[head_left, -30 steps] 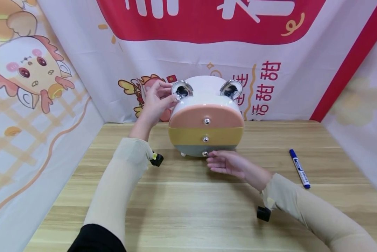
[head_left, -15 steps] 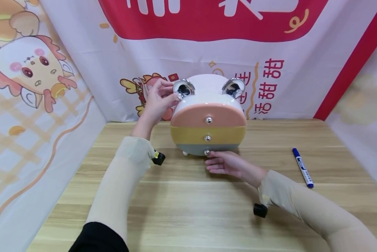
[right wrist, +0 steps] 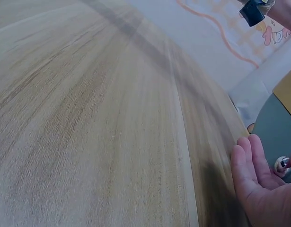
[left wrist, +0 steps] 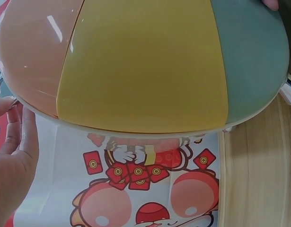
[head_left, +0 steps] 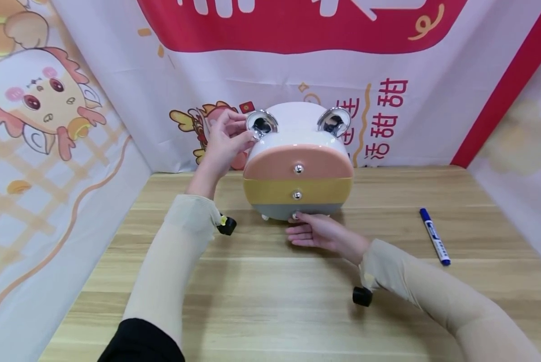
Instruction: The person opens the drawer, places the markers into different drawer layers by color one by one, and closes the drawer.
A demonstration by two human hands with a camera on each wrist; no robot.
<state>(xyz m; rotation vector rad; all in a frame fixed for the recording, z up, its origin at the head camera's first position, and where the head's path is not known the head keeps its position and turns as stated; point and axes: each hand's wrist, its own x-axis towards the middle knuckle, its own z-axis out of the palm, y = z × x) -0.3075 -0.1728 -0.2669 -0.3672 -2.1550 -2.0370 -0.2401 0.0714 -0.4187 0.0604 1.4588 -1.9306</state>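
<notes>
A small frog-shaped drawer cabinet [head_left: 297, 120] stands upright at the back of the table, with a white shell. Its front has a pink drawer [head_left: 270, 163], a yellow drawer [head_left: 270, 190] and a grey-green drawer [head_left: 272, 210], all closed, with round silver knobs. My left hand [head_left: 222, 141] holds the rim of the silver left eye [head_left: 262, 124] between thumb and fingers. Low at the front, my right hand [head_left: 317, 232] pinches the bottom knob [right wrist: 281, 164] between thumb and index finger; its other fingers stay extended. In the left wrist view the three coloured drawer fronts fill the top.
A blue-and-white marker [head_left: 435, 237] lies on the wooden table [head_left: 261, 311] to the right. Printed cloth [head_left: 270, 75] hangs close behind the cabinet, and more hangs at both sides. A small black camera [head_left: 362, 296] is attached at the right wrist.
My right hand has shifted slightly left, so its thumb and index finger now cover the bottom knob. The left hand keeps its hold on the eye. The drawers look unmoved.
</notes>
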